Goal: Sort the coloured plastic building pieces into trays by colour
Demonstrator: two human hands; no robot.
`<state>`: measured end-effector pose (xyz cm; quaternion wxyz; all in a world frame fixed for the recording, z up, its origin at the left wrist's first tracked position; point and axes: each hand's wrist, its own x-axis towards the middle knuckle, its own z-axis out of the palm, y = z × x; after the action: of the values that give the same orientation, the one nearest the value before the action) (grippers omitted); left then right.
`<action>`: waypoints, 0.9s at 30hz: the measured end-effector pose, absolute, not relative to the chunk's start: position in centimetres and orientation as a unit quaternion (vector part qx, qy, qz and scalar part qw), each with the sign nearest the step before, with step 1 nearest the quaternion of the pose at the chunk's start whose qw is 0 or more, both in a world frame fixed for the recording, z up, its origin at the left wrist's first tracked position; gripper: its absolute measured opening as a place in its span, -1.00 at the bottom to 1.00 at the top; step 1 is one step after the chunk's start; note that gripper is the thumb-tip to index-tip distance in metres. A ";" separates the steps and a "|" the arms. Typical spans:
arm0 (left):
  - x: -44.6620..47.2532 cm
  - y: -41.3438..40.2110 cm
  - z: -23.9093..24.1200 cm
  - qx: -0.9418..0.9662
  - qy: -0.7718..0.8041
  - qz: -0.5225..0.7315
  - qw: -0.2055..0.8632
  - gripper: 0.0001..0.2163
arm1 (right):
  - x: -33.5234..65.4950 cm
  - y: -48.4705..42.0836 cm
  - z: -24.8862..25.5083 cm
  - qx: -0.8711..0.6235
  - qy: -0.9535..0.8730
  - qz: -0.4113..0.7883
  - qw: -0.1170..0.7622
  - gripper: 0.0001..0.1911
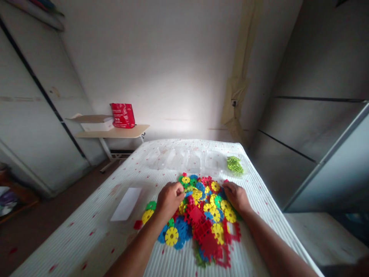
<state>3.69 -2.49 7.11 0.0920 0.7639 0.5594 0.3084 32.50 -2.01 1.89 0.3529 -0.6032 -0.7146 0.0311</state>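
The left hand [170, 197] curled at the left of the coloured pieces [196, 215] heaped near; the right hand [238, 196] bent at their right; whether either pinched one, I couldn't tell.

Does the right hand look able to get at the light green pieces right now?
Probably yes: the light green pieces lie just beyond the right hand, with nothing tall seen between, though I can't tell whether a clear lid covers them.

A box [99, 125] seemingly touches a red bag [123, 116].
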 end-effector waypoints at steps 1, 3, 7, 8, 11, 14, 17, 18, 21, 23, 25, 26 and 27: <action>3.5 -2.6 7.4 0.769 0.549 0.321 0.069 -0.91 | 32.5 -2.0 1.9 -0.602 -0.714 0.030 0.355 -0.72; 3.2 -2.8 8.0 0.771 0.526 0.358 0.029 -0.92 | 32.5 -1.9 2.0 -0.600 -0.711 0.023 0.366 -0.73; 3.8 -3.4 8.5 0.737 0.494 0.455 0.076 -0.92 | 31.7 -2.3 2.9 -0.576 -0.707 0.014 0.411 -0.75; 4.3 -3.6 8.5 0.719 0.492 0.475 0.127 -0.91 | 31.2 -2.7 3.5 -0.563 -0.708 0.019 0.426 -0.76; 6.2 -4.3 8.6 0.647 0.474 0.500 0.328 -0.87 | 28.9 -4.5 6.0 -0.501 -0.739 0.034 0.449 -0.70; 7.8 -4.8 8.7 0.580 0.448 0.502 0.459 -0.82 | 26.7 -6.3 8.2 -0.414 -0.805 -0.006 0.426 -0.57; 8.7 -5.0 8.7 0.539 0.452 0.506 0.499 -0.80 | 25.5 -7.1 9.0 -0.394 -0.831 -0.039 0.391 -0.58; 8.9 -5.1 8.6 0.531 0.457 0.504 0.506 -0.79 | 25.3 -7.2 9.0 -0.398 -0.832 -0.040 0.384 -0.60; 9.2 -5.3 8.4 0.520 0.462 0.492 0.524 -0.76 | 25.0 -7.2 8.3 -0.406 -0.829 -0.023 0.384 -0.66; 9.3 -5.4 8.3 0.520 0.456 0.482 0.538 -0.75 | 24.8 -7.1 7.9 -0.412 -0.819 0.001 0.400 -0.67; 9.3 -5.5 8.2 0.528 0.443 0.477 0.545 -0.76 | 25.1 -6.9 8.1 -0.425 -0.799 0.028 0.425 -0.68; 9.1 -5.5 8.1 0.536 0.437 0.478 0.541 -0.76 | 25.5 -6.7 8.4 -0.439 -0.786 0.044 0.434 -0.69; 8.9 -5.5 7.9 0.549 0.432 0.482 0.529 -0.75 | 26.1 -6.3 8.8 -0.461 -0.769 0.059 0.440 -0.70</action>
<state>8.88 -5.52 7.90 0.5289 0.5486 0.4324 0.4820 26.13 -6.33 8.84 0.4400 -0.4607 -0.7686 0.0586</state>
